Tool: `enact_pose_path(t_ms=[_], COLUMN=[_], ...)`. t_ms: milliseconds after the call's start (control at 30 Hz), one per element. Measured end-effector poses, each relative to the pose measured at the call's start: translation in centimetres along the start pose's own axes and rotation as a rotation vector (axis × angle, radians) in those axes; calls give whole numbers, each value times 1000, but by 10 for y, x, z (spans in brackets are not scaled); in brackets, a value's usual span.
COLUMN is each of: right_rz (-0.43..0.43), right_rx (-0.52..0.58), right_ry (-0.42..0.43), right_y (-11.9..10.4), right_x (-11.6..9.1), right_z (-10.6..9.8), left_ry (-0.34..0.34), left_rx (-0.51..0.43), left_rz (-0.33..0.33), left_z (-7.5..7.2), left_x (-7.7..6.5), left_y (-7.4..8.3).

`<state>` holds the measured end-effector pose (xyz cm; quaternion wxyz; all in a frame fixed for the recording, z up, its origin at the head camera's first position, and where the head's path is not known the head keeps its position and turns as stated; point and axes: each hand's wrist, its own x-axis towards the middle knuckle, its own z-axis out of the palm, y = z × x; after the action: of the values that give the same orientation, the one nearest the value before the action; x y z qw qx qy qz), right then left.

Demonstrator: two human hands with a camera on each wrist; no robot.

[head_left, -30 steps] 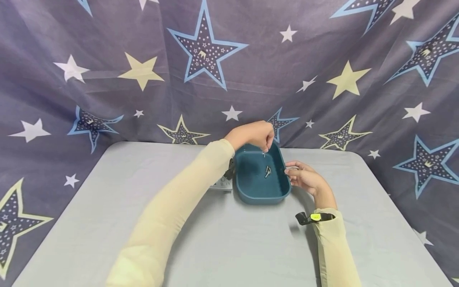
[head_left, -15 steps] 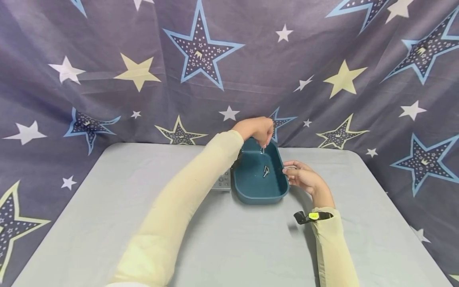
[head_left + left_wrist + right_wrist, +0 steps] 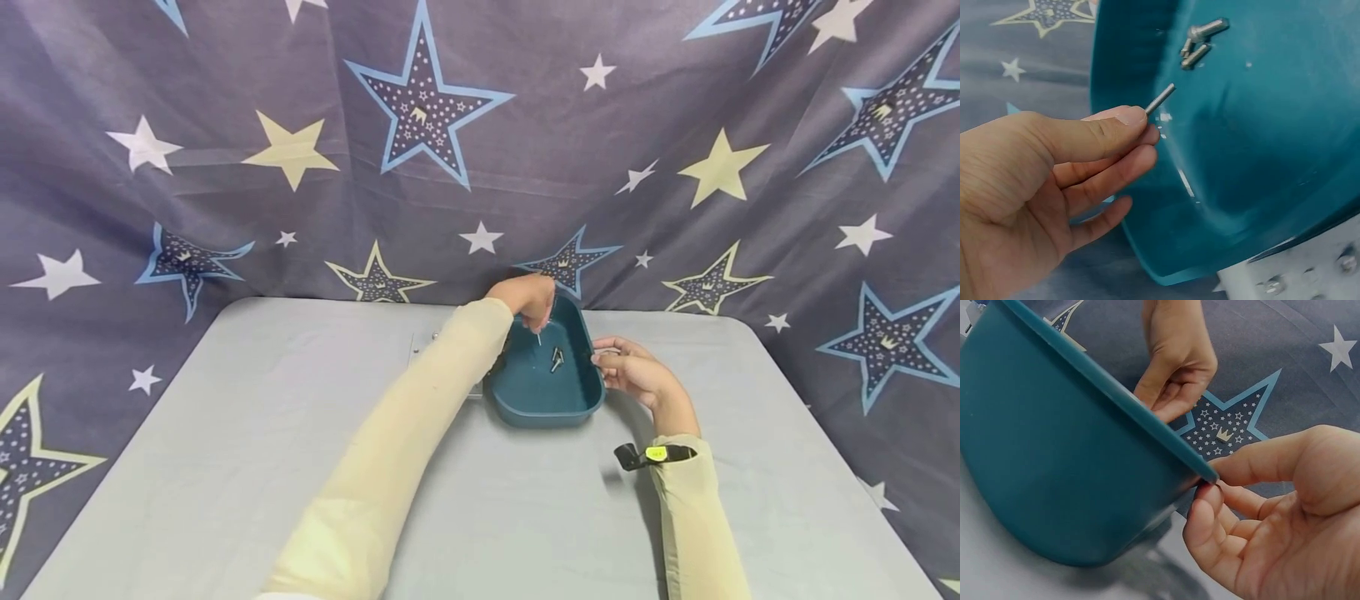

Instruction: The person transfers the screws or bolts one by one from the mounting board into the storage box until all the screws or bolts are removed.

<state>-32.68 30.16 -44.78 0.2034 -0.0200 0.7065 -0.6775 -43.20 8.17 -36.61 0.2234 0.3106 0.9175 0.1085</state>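
Observation:
Thumb and forefinger of my left hand (image 3: 527, 298) pinch a small silver screw (image 3: 1161, 99), its threaded shank sticking out past the fingertips. This hand is over the far end of a teal plastic bin (image 3: 542, 395). Several loose screws (image 3: 1205, 39) lie together on the bin's floor, below the held one. On the bin's right side, my right hand (image 3: 637, 375) pinches the rim between thumb and fingers, as the right wrist view shows closely. The head of the held screw is hidden by the left fingers.
Left of the bin stands a silver metal plate (image 3: 1292, 282) with screws in it, mostly covered by the left sleeve (image 3: 420, 433) in the head view. The grey tabletop (image 3: 525, 517) ends at a star-patterned cloth (image 3: 247, 208) behind the bin.
After rising slightly, my left hand has come left and nearer to me over the bin, still pinching the screw. My right hand has stayed at the rim.

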Motion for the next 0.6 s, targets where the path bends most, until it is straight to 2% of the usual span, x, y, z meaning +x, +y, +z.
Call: enact_pose_path(t_ms=[133, 300, 500, 600], right_rz=[5, 8, 9, 10], right_rx=[6, 34, 60, 60], right_ry=[1, 2, 4, 4], right_y=[1, 1, 1, 0], right_x=[0, 0, 0, 0], right_z=[-1, -1, 0, 0], left_ry=[-3, 19, -35, -34], left_rx=[-37, -14, 3, 2], left_rz=[-24, -33, -33, -41], left_z=[9, 19, 25, 28], left_x=[4, 10, 17, 21], left_y=[-3, -5, -1, -1])
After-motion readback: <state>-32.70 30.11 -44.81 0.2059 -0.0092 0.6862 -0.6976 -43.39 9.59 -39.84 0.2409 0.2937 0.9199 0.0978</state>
